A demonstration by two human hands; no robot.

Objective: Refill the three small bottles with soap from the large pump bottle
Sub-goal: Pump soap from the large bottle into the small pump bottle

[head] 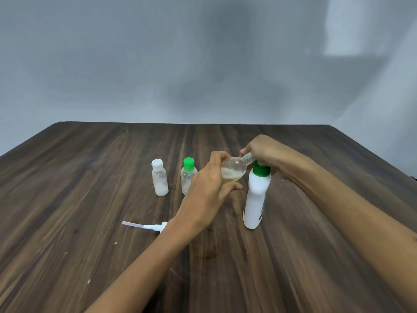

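— What are the hands doing?
— The left hand (pixel 208 188) is gripping a small clear bottle (pixel 233 171), tilted above the table (pixel 90 177), pale liquid pooling inside. The right hand (pixel 262 152) is pinching its neck; its cap is hiding under the fingers.
— And the others?
— The large white bottle (pixel 256 199) is standing just beside, pump (pixel 146 227) lying apart, partly behind the left wrist. The white-capped bottle (pixel 159 178) and green-capped bottle (pixel 187 175) are standing leftward.
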